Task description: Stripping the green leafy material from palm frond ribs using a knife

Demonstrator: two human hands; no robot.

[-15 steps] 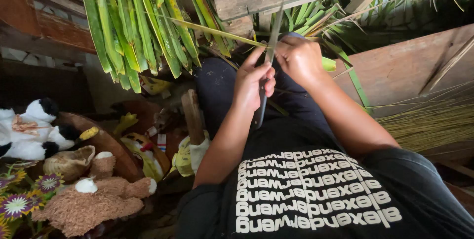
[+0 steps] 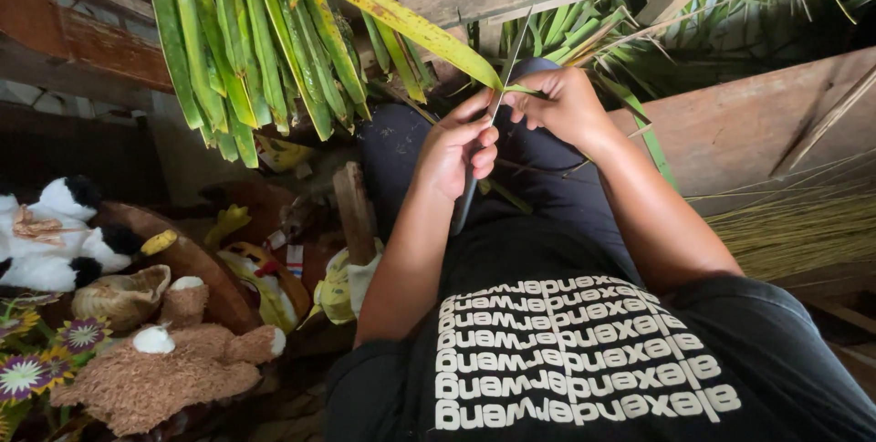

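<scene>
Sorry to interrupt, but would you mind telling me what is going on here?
A seated person is working a long palm leaf with a knife. The left hand has its grip closed on the knife, blade pointing up and away. The right hand pinches the leaf beside the blade. More green leaves hang at the left.

You get one view only, from the camera on your head, tipped steeply down over your chest and lap. It sits close: your hands meet near 12 o'clock of centre, with soft toys (image 2: 155, 364) off at 8 o'clock.
</scene>
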